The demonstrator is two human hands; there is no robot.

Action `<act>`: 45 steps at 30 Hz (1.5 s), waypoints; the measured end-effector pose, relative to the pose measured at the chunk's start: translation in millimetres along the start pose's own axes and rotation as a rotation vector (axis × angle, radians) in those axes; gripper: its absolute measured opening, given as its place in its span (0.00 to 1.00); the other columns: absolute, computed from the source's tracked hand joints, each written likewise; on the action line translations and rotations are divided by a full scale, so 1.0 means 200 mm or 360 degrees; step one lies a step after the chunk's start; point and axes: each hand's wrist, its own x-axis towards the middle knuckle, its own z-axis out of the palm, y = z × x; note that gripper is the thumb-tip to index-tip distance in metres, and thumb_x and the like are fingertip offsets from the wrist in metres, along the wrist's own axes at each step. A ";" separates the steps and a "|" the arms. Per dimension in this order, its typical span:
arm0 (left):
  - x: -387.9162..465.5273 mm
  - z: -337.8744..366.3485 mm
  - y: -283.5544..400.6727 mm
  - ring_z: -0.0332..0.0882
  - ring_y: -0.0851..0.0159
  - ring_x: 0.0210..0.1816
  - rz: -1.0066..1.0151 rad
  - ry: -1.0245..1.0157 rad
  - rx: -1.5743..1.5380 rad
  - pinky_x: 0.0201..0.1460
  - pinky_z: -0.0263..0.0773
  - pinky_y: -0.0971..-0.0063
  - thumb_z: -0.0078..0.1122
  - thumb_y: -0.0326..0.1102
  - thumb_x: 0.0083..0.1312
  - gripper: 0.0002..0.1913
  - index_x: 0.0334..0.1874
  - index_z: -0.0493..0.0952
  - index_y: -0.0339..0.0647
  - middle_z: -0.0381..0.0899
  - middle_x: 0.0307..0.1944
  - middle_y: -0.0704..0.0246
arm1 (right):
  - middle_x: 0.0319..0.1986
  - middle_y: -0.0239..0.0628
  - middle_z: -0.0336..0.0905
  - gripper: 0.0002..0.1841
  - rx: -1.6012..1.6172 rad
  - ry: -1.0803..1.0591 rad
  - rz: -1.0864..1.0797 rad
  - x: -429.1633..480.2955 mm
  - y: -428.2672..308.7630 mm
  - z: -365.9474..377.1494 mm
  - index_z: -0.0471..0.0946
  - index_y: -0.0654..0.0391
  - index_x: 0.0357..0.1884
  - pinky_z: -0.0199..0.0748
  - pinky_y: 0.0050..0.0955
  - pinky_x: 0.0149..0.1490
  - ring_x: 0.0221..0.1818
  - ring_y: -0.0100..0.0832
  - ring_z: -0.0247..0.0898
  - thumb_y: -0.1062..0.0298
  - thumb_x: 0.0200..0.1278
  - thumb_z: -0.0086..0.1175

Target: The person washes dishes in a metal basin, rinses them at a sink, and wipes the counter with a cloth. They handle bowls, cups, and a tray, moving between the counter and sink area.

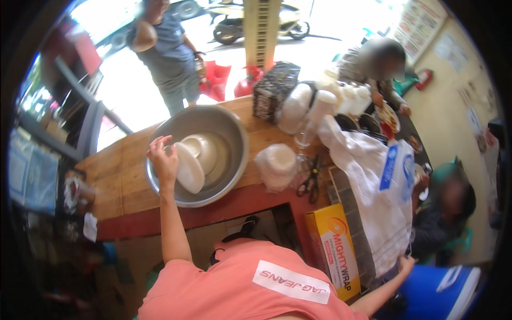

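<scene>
My left hand (pixel 163 158) is over the left side of a large metal basin (pixel 237 176), gripping the edge of a white oval dish or lid (pixel 189 170). The dish tilts down into the basin, where a white bowl-like container (pixel 204 150) lies beside it. Far to the right, my right hand (pixel 407 264) reaches past the lower end of a white towel (pixel 360 188), near a blue cooler box (pixel 432 288). Its fingers are small and partly hidden, and what they touch is unclear.
On the wooden counter (pixel 112 172) are plastic-wrapped white bowls (pixel 277 166), black scissors (pixel 311 180), a yellow cling wrap box (pixel 334 252) and several white bottles (pixel 352 98). One person (pixel 170 56) stands beyond the counter; two people (pixel 384 60) (pixel 436 220) are at the right.
</scene>
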 end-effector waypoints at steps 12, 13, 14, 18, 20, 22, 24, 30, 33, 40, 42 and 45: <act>0.02 0.04 -0.49 0.74 0.48 0.56 -0.0337 -0.0425 0.0497 0.61 0.68 0.63 0.62 0.29 0.56 0.26 0.59 0.69 0.32 0.75 0.54 0.50 | 0.39 0.41 0.83 0.13 0.1117 0.0022 -0.1180 -1.03 -1.93 -0.40 0.80 0.65 0.46 0.73 0.28 0.47 0.42 0.29 0.77 0.67 0.68 0.55; 0.02 0.05 -0.50 0.74 0.48 0.55 -0.0332 -0.0486 0.0557 0.60 0.69 0.62 0.61 0.29 0.57 0.25 0.58 0.70 0.32 0.76 0.53 0.50 | 0.38 0.42 0.82 0.12 0.1164 -0.0234 -0.1531 -1.16 -2.10 -0.32 0.81 0.62 0.46 0.73 0.28 0.45 0.39 0.32 0.76 0.67 0.65 0.57; 0.03 0.06 -0.50 0.74 0.48 0.55 -0.0312 -0.0537 0.0613 0.60 0.69 0.62 0.61 0.29 0.57 0.24 0.57 0.70 0.32 0.77 0.51 0.51 | 0.36 0.42 0.82 0.12 0.1160 -0.0502 -0.1751 -1.27 -2.28 -0.21 0.81 0.62 0.44 0.73 0.28 0.45 0.38 0.32 0.77 0.67 0.63 0.58; 0.06 0.07 -0.49 0.76 0.49 0.50 -0.0205 -0.0627 0.0757 0.56 0.72 0.61 0.59 0.27 0.57 0.13 0.44 0.75 0.33 0.79 0.45 0.52 | 0.37 0.51 0.83 0.22 0.0949 -0.1399 -0.1994 -1.75 -2.85 0.26 0.79 0.66 0.47 0.75 0.33 0.45 0.38 0.40 0.80 0.58 0.59 0.62; 0.07 0.07 -0.47 0.77 0.49 0.49 -0.0185 -0.0588 0.0727 0.55 0.73 0.61 0.61 0.29 0.55 0.12 0.41 0.77 0.32 0.79 0.45 0.53 | 0.36 0.51 0.83 0.22 0.0679 -0.1490 -0.2092 -1.96 -3.04 0.45 0.80 0.66 0.47 0.76 0.34 0.45 0.39 0.42 0.80 0.57 0.58 0.63; 0.06 0.06 -0.46 0.76 0.50 0.50 -0.0234 -0.0539 0.0676 0.54 0.73 0.61 0.64 0.32 0.54 0.16 0.44 0.77 0.32 0.78 0.45 0.54 | 0.35 0.51 0.83 0.20 0.0412 -0.1626 -0.1997 -2.10 -3.11 0.57 0.80 0.65 0.44 0.75 0.35 0.45 0.39 0.42 0.80 0.59 0.57 0.63; 0.05 0.05 -0.44 0.75 0.52 0.51 -0.0231 -0.0489 0.0649 0.53 0.73 0.62 0.68 0.35 0.52 0.20 0.46 0.77 0.33 0.77 0.46 0.56 | 0.34 0.50 0.83 0.17 0.0369 -0.1782 -0.1838 -2.19 -3.13 0.66 0.81 0.65 0.40 0.75 0.35 0.45 0.38 0.41 0.80 0.60 0.56 0.63; 0.04 -0.02 -0.39 0.73 0.55 0.51 -0.0266 -0.0412 0.0502 0.51 0.73 0.64 0.75 0.44 0.48 0.30 0.51 0.76 0.36 0.74 0.46 0.60 | 0.31 0.38 0.81 0.12 0.1084 -0.2350 -0.1473 -2.19 -3.13 0.70 0.79 0.68 0.39 0.72 0.27 0.43 0.35 0.27 0.75 0.69 0.60 0.59; 0.03 -0.06 -0.36 0.74 0.54 0.49 -0.0324 -0.0340 0.0340 0.50 0.73 0.64 0.76 0.44 0.47 0.32 0.52 0.75 0.35 0.74 0.47 0.59 | 0.31 0.34 0.80 0.10 0.1204 -0.2405 -0.1418 -2.07 -3.11 0.61 0.78 0.67 0.42 0.69 0.23 0.40 0.34 0.23 0.72 0.70 0.63 0.57; 0.03 -0.04 -0.29 0.74 0.57 0.49 -0.0216 -0.0210 0.0303 0.47 0.75 0.64 0.78 0.47 0.43 0.35 0.54 0.75 0.39 0.73 0.45 0.64 | 0.31 0.31 0.80 0.07 0.1410 -0.2443 -0.1185 -1.84 -3.14 0.47 0.77 0.65 0.41 0.66 0.19 0.38 0.32 0.18 0.70 0.72 0.67 0.54; 0.04 -0.02 -0.28 0.74 0.58 0.49 -0.0223 -0.0209 0.0284 0.47 0.75 0.64 0.78 0.50 0.42 0.37 0.54 0.75 0.40 0.72 0.45 0.66 | 0.33 0.30 0.80 0.07 0.1426 -0.2354 -0.1184 -1.81 -3.13 0.46 0.76 0.66 0.42 0.68 0.19 0.39 0.33 0.18 0.71 0.74 0.68 0.52; 0.04 0.00 -0.26 0.73 0.57 0.49 -0.0133 -0.0178 0.0251 0.48 0.74 0.63 0.78 0.50 0.42 0.37 0.54 0.75 0.40 0.72 0.45 0.65 | 0.32 0.31 0.80 0.06 0.1611 -0.2296 -0.1145 -1.79 -3.10 0.44 0.77 0.65 0.40 0.69 0.20 0.39 0.34 0.18 0.71 0.74 0.66 0.53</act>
